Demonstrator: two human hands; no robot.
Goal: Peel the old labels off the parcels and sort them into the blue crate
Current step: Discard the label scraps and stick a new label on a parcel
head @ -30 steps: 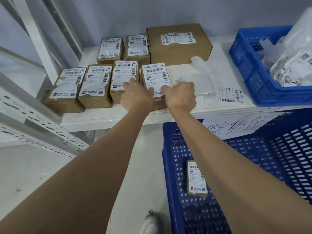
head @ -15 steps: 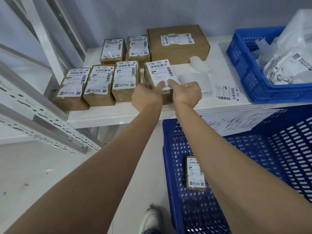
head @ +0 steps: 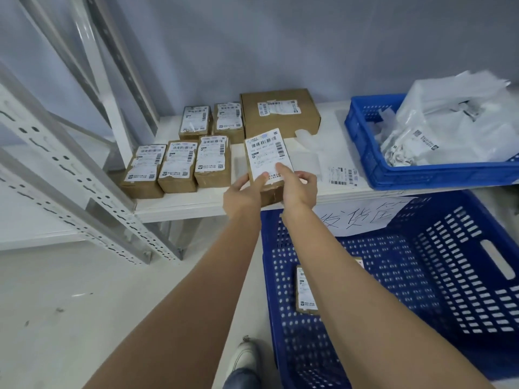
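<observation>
both hands, left hand (head: 243, 193) and right hand (head: 298, 187), are gripping one small parcel (head: 268, 164) tilted up over the shelf (head: 179, 204) edge, thumbs on its label (head: 266, 151)

Six small labelled parcels (head: 207, 161) and one large cardboard box (head: 280, 113) are counted on the shelf; one parcel (head: 306, 293) is seen in the near crate (head: 449, 262). Two blue crates, two hands.
</observation>
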